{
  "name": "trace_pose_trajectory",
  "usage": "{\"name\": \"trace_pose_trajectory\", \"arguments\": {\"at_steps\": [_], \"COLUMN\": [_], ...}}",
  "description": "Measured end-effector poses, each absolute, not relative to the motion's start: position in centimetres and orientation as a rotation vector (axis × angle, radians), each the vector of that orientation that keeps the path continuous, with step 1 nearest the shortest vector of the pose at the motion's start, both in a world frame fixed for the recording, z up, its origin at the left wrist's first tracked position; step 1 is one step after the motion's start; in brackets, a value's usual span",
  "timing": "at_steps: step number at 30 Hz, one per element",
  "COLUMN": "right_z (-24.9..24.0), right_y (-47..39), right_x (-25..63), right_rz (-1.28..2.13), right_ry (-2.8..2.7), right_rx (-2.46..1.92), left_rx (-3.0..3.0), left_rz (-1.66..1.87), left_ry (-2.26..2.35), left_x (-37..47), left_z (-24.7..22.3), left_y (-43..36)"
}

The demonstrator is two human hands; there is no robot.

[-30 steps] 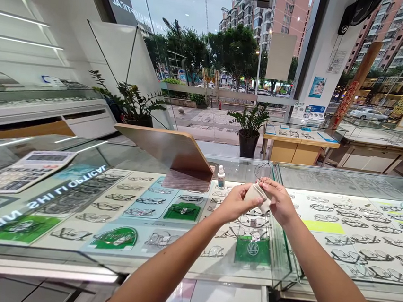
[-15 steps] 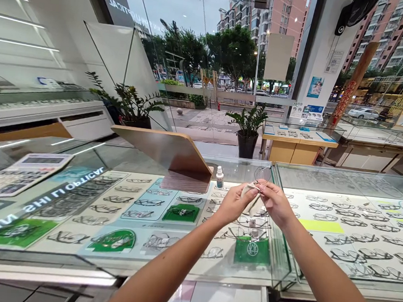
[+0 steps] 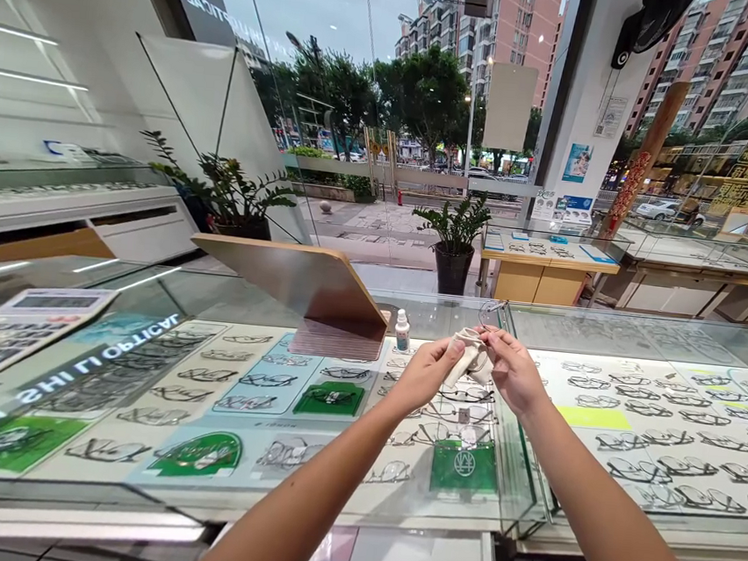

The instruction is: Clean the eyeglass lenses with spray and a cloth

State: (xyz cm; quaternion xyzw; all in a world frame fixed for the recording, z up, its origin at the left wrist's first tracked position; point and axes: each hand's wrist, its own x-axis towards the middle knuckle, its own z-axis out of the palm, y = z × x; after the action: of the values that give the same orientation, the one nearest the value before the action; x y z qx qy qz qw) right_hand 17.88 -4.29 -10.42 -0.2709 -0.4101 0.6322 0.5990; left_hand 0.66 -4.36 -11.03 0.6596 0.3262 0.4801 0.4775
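Cream cloth (image 3: 461, 374), soft-looking and creased into folds, is bunched in the air over the glass counter (image 3: 437, 314), to the right of the small white bottle (image 3: 402, 332) and slightly nearer the wearer. Gathered with it is a pair of thin-wired glasses (image 3: 494, 311), whose slender, curved wire pokes up beyond the fingers; folds and fingertips hide much of the rest. The left hand (image 3: 427, 374) pinches the cloth, thumb laid over it; the right hand (image 3: 516, 371) has its fingertips closed on the wire beside the cloth.

Work with the cloth on the glasses looks under way rather than finished: both are in hand, neither set down. How much is left cannot be told, as the lens surfaces are too small to read.

The bottle is smooth plastic with a narrow top, standing upright. Just left of it, a slanted flat panel (image 3: 270, 263) with a wood-toned edge rises from a finely ribbed base (image 3: 334, 342). Nearer the wearer than the bottle, a glossy green card (image 3: 463, 468) lies under the glass; well to its right, rows of thin-rimmed eyeglass frames (image 3: 643, 470) lie on white.
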Motion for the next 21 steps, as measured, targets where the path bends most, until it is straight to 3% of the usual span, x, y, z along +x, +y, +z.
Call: {"name": "trace_pose_trajectory", "arguments": {"at_steps": [12, 21], "right_z": [-10.0, -9.3], "right_y": [-4.9, -5.6], "right_x": [18.0, 18.5], "right_rz": [1.406, 1.424], "right_ry": [-1.183, -1.370], "right_rx": [-0.707, -0.767], "left_rx": [1.208, 1.236], "left_rz": [1.413, 1.599], "left_ry": [0.901, 1.012], "left_x": [0.4, -0.2], "left_z": [-11.2, -10.7], "left_y": [-3.6, -3.7]}}
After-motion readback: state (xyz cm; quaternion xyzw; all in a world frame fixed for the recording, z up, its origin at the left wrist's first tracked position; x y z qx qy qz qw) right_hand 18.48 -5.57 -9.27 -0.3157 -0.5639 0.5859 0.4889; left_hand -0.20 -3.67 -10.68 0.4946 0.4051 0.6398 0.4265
